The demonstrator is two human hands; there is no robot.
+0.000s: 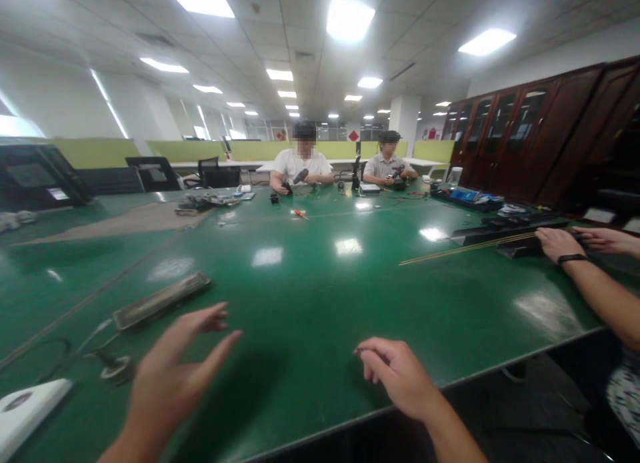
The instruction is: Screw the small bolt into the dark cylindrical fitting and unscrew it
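My left hand [173, 376] is held above the green tabletop [300, 296], thumb and fingers apart, with nothing between them. Behind it lies a long, narrow grey bar like a power strip [163, 302], with a pale cord at its near end. My right hand [395, 376] is close above the table near its front edge. Its thumb and forefinger are pinched together, and a small dark tip shows at the fingertips, too small to name. A small round object with a pale rim [116, 370] sits left of my left hand.
At the right, another person's hands [557, 243] hold thin yellowish rods [465, 250]. Two people [303, 163] sit across the table. An orange screwdriver [300, 214] lies toward the far side. A white box-like object [33, 413] occupies the near left corner.
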